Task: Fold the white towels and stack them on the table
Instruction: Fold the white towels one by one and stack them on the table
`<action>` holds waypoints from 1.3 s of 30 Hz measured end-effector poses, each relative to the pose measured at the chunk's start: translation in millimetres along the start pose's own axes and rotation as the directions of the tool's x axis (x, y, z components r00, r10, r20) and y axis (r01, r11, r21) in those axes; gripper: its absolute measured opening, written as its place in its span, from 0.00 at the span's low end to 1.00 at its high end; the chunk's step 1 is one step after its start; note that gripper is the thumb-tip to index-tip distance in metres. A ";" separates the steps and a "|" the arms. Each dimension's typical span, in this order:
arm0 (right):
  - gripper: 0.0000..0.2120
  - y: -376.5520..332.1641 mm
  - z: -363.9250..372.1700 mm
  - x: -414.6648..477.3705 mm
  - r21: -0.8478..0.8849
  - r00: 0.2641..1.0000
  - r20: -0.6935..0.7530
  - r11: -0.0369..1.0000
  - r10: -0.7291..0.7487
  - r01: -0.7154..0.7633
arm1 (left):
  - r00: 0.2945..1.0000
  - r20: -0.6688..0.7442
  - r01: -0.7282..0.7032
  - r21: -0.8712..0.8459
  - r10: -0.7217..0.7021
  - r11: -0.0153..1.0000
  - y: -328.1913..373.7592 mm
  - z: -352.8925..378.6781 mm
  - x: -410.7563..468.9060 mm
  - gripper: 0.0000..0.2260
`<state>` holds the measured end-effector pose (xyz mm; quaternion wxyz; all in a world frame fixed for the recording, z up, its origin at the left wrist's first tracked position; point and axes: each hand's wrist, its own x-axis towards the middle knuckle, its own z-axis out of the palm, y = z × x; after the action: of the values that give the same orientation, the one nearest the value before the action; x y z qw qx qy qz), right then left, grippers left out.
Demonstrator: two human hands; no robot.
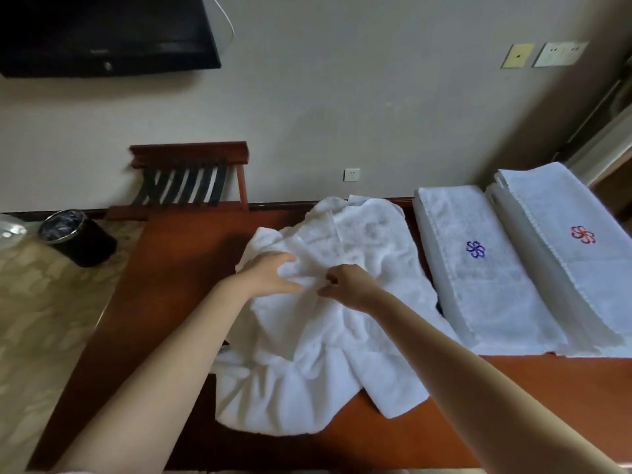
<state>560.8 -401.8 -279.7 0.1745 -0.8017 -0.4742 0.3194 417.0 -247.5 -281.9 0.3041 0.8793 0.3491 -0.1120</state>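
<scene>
Table [164, 268]: red-brown wood against a pale wall.
Crumpled towel [325, 354]: heaped mid-table.
Left hand [270, 273]: on the heap, gripping cloth.
Right hand [345, 283]: just beside, pinching a fold.
Folded towels [478, 295]: right of the heap.

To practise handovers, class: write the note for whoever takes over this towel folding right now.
Left hand grips the crumpled towel heap; right hand pinches it alongside.
The heap lies unfolded on the table.
Done: blue-logo stack and red-logo stack, folded, side by side at the right.
Left: fold the heap's towels and stack them.
</scene>
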 end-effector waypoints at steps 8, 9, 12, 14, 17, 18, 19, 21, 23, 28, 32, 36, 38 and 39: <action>0.09 -28.1 -54.0 -19.7 0.612 0.934 -0.358 0.757 0.008 0.228 | 0.968 -0.246 -0.088 -0.179 0.042 0.980 45.3 -19.0 -19.2 0.21; 0.09 -37.2 -61.9 -21.4 0.679 0.923 -0.386 0.682 0.018 0.270 | 0.954 -0.289 -0.135 -0.196 0.074 0.971 54.6 -31.1 -22.7 0.17; 0.08 -61.8 -80.4 -31.8 0.795 0.904 -0.427 0.477 0.000 0.375 | 0.934 -0.337 -0.237 -0.329 0.121 0.914 77.6 -67.7 -38.9 0.12; 0.15 -73.0 -83.9 -37.2 0.816 0.900 -0.429 0.396 -0.072 0.421 | 0.912 -0.388 -0.302 -0.417 0.133 0.857 83.2 -90.5 -52.1 0.11; 0.35 -96.9 -76.6 -39.2 0.742 0.897 -0.405 0.509 -0.180 0.437 | 0.847 -0.509 -0.410 -0.437 0.156 0.801 83.1 -125.5 -72.1 0.09; 0.39 -108.8 -72.1 -37.6 0.698 0.895 -0.392 0.565 -0.211 0.439 | 0.825 -0.541 -0.439 -0.429 0.165 0.790 81.2 -137.7 -78.6 0.08; 0.42 -122.6 -66.7 -35.3 0.652 0.894 -0.379 0.617 -0.238 0.441 | 0.801 -0.571 -0.467 -0.413 0.177 0.782 78.1 -149.7 -85.1 0.08; 0.41 -154.2 -54.9 -28.6 0.529 0.890 -0.403 0.739 -0.214 0.417 | 0.749 -0.634 -0.519 -0.383 0.191 0.764 65.9 -172.9 -97.1 0.08; 0.31 -184.6 -48.1 -20.9 0.373 0.839 -0.531 0.856 -0.121 0.359 | 0.702 -0.687 -0.565 -0.377 0.187 0.734 46.8 -196.5 -107.3 0.10; 0.15 -250.9 -49.6 -13.8 0.166 0.698 -0.710 0.943 -0.088 0.288 | 0.659 -0.735 -0.607 -0.391 0.163 0.692 -11.4 -250.9 -118.5 0.12; 0.15 -291.7 -58.6 -24.0 0.298 0.643 -0.766 0.885 -0.001 0.357 | 0.692 -0.710 -0.601 -0.469 0.128 0.647 -41.1 -266.2 -122.1 0.11; 0.16 -325.7 -60.1 -26.6 0.571 0.849 -0.518 0.699 -0.099 0.430 | 0.717 -0.690 -0.592 -0.531 0.097 0.606 -64.1 -276.7 -123.3 0.09; 0.21 -339.6 -58.5 -19.4 0.675 0.879 -0.435 0.576 -0.194 0.461 | 0.750 -0.659 -0.549 -0.577 0.052 0.605 -73.3 -282.7 -123.0 0.10; 0.24 -347.9 -59.0 -14.1 0.708 0.873 -0.440 0.518 -0.210 0.481 | 0.770 -0.637 -0.532 -0.602 0.043 0.595 -78.8 -285.8 -124.0 0.13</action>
<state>370.2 -242.5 -28.8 0.6447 -0.5625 -0.3987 0.3302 268.2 -94.9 -41.5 0.5391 0.7075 0.2804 0.3608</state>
